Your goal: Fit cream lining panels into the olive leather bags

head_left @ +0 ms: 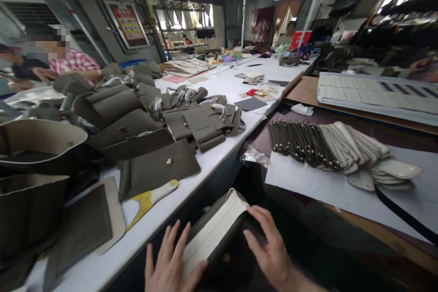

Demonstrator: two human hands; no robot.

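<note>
A dark bag piece with a pale strip (214,230) lies low in front of me, beside the white table's edge. My left hand (173,260) rests along the strip's left side with its fingers spread. At the strip's far right corner, the fingertips of my right hand (270,246) touch the edge, thumb and fingers apart. A small metal fitting (226,258) shows on the piece's dark side. Its lower part runs out of view.
Grey-green bags (164,164) crowd the white table (191,187), with a yellow-and-white tool (152,200) near its edge. Stacked straps (315,146) lie on paper at right. A person in a checked shirt (77,61) sits at far left.
</note>
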